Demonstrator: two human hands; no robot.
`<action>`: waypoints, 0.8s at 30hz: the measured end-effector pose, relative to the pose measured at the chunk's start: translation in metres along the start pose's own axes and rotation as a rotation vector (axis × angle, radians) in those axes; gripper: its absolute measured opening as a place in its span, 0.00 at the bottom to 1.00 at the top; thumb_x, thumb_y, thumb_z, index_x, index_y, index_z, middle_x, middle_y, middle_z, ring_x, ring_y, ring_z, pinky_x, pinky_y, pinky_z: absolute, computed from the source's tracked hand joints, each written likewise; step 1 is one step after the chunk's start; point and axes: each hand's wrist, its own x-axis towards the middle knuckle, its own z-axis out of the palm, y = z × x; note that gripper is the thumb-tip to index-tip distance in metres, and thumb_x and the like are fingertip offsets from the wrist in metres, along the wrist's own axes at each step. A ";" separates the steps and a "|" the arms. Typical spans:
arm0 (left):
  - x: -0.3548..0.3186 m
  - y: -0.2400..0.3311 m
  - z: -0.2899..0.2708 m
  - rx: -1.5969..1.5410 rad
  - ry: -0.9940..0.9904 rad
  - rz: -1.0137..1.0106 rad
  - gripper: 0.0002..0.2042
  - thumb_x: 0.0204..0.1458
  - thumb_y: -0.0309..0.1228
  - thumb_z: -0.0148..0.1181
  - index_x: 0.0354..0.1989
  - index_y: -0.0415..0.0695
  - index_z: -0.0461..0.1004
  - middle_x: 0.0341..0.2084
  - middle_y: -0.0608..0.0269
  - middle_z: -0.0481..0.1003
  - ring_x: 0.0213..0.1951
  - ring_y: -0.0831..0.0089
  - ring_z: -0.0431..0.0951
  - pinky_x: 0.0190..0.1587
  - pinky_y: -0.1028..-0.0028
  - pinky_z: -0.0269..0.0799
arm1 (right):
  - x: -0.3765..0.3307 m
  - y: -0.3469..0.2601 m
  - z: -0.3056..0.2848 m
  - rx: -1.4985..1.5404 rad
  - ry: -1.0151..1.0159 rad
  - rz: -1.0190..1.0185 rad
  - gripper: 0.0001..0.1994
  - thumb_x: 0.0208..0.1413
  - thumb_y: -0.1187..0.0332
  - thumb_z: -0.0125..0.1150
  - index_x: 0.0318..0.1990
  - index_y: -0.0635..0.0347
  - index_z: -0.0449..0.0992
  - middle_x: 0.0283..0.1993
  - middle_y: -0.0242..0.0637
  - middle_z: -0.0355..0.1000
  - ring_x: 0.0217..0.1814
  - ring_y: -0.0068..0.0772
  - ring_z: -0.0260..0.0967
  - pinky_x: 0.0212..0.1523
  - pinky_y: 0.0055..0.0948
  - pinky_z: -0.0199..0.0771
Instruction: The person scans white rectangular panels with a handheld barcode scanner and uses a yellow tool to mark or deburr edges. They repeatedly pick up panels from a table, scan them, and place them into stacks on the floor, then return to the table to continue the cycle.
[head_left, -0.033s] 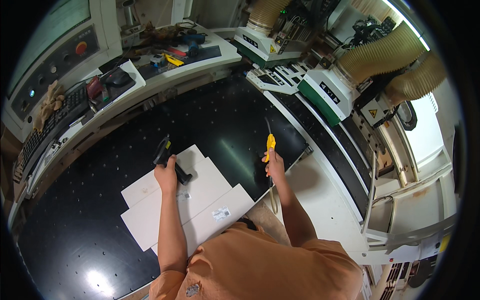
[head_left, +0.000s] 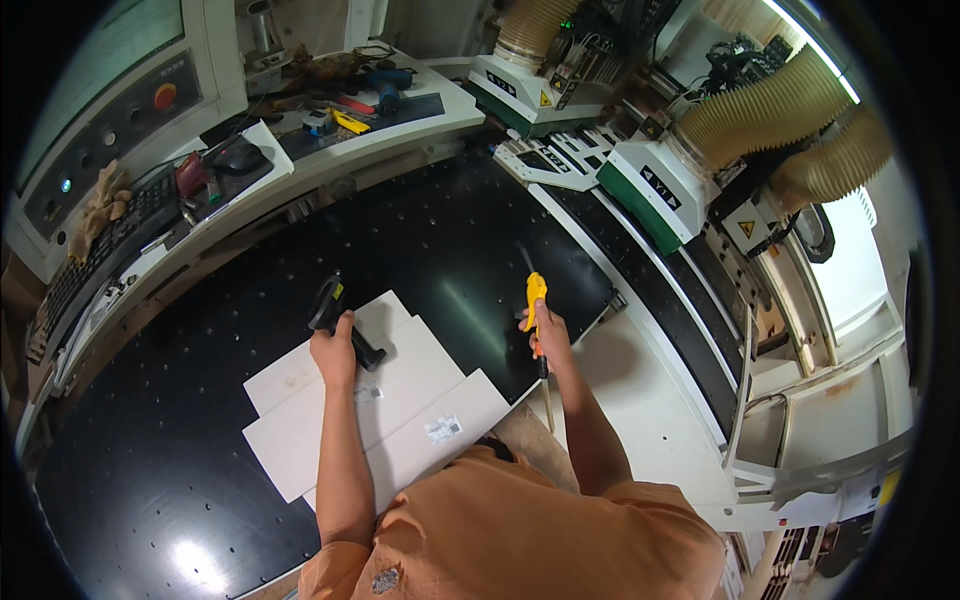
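In my right hand [head_left: 549, 335] is a yellow air blow gun [head_left: 537, 291], its thin dark nozzle pointing away over the black table. A hose [head_left: 547, 400] hangs from the gun's lower end. My left hand [head_left: 333, 352] is closed round a black handheld barcode scanner [head_left: 329, 303], held above several pale flat panels [head_left: 415, 365]. The panels overlap on the table near my body. One carries a white printed label [head_left: 442, 428], and another label [head_left: 369, 392] shows beside my left forearm. Fingers on the scanner's far side are hidden.
The black table [head_left: 150, 430] is dotted with small holes. Machine heads [head_left: 655, 185] with ribbed hoses stand at the right behind a rail. At the left are a keyboard [head_left: 75, 275], a mouse [head_left: 240, 155] and a control panel with a red button [head_left: 165, 96]. Tools lie on the back shelf.
My right hand and the air blow gun have shifted slightly left and toward me, and the hose hangs straighter. The left hand, the scanner and the panels look nearly the same.
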 end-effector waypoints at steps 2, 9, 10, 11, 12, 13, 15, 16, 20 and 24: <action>-0.001 0.001 0.000 0.019 0.008 0.001 0.23 0.50 0.42 0.65 0.37 0.27 0.78 0.24 0.58 0.76 0.29 0.72 0.73 0.36 0.71 0.69 | -0.018 -0.018 -0.006 -0.034 -0.333 0.119 0.32 0.68 0.41 0.40 0.54 0.64 0.74 0.35 0.39 0.76 0.14 0.17 0.57 0.13 0.19 0.60; 0.001 -0.001 0.001 0.002 -0.011 -0.013 0.22 0.50 0.41 0.65 0.39 0.28 0.78 0.25 0.58 0.76 0.30 0.73 0.72 0.38 0.72 0.69 | -0.066 -0.040 -0.034 -0.212 -0.777 0.034 0.28 0.72 0.48 0.35 0.57 0.64 0.72 0.38 0.35 0.76 0.16 0.16 0.55 0.19 0.18 0.58; 0.001 -0.001 0.002 -0.013 -0.025 0.001 0.22 0.50 0.40 0.65 0.39 0.28 0.78 0.26 0.58 0.76 0.31 0.73 0.72 0.38 0.73 0.69 | -0.064 -0.036 -0.038 -0.205 -0.659 0.078 0.27 0.72 0.48 0.36 0.56 0.63 0.72 0.37 0.34 0.75 0.16 0.16 0.55 0.19 0.18 0.58; 0.002 -0.001 0.001 -0.011 -0.035 -0.001 0.22 0.50 0.40 0.65 0.40 0.28 0.78 0.26 0.59 0.76 0.31 0.73 0.72 0.39 0.73 0.69 | -0.060 -0.028 -0.038 -0.185 -0.553 0.088 0.27 0.72 0.48 0.36 0.55 0.63 0.72 0.36 0.33 0.74 0.15 0.16 0.55 0.18 0.18 0.58; 0.002 -0.001 0.001 0.017 -0.031 -0.021 0.22 0.50 0.40 0.65 0.40 0.28 0.78 0.27 0.59 0.76 0.32 0.73 0.72 0.39 0.73 0.69 | -0.056 -0.018 -0.038 -0.168 -0.449 0.098 0.26 0.72 0.48 0.36 0.54 0.63 0.72 0.35 0.32 0.73 0.15 0.16 0.55 0.18 0.18 0.58; 0.002 -0.001 0.001 -0.014 -0.040 0.000 0.22 0.50 0.40 0.65 0.40 0.28 0.78 0.27 0.59 0.76 0.32 0.73 0.72 0.39 0.73 0.69 | -0.052 -0.008 -0.039 -0.179 -0.306 0.085 0.24 0.72 0.48 0.38 0.50 0.61 0.71 0.32 0.30 0.70 0.16 0.15 0.56 0.17 0.18 0.59; 0.001 0.000 0.001 0.007 -0.027 -0.015 0.22 0.50 0.40 0.65 0.40 0.28 0.78 0.27 0.59 0.76 0.32 0.74 0.71 0.39 0.73 0.69 | -0.043 0.012 -0.042 -0.044 -0.112 0.060 0.24 0.69 0.46 0.41 0.47 0.60 0.70 0.31 0.29 0.67 0.16 0.16 0.57 0.15 0.19 0.59; 0.000 0.000 0.001 -0.027 -0.030 0.014 0.22 0.50 0.40 0.65 0.40 0.28 0.78 0.27 0.59 0.75 0.32 0.74 0.71 0.39 0.73 0.69 | -0.039 0.021 -0.046 -0.011 -0.022 0.058 0.24 0.68 0.45 0.42 0.46 0.59 0.69 0.30 0.29 0.66 0.16 0.16 0.58 0.14 0.19 0.59; -0.001 0.002 0.002 -0.041 -0.025 0.019 0.22 0.50 0.40 0.65 0.40 0.28 0.78 0.27 0.60 0.75 0.31 0.74 0.71 0.39 0.73 0.69 | -0.027 0.040 -0.064 0.209 0.244 0.039 0.23 0.66 0.41 0.45 0.45 0.54 0.68 0.28 0.28 0.64 0.16 0.18 0.59 0.14 0.21 0.60; 0.001 0.001 0.001 0.007 -0.015 0.008 0.22 0.50 0.40 0.65 0.40 0.28 0.78 0.27 0.59 0.76 0.31 0.74 0.71 0.39 0.73 0.69 | -0.021 0.029 -0.071 0.431 0.277 0.042 0.26 0.66 0.39 0.44 0.46 0.55 0.68 0.30 0.28 0.67 0.16 0.18 0.59 0.13 0.21 0.60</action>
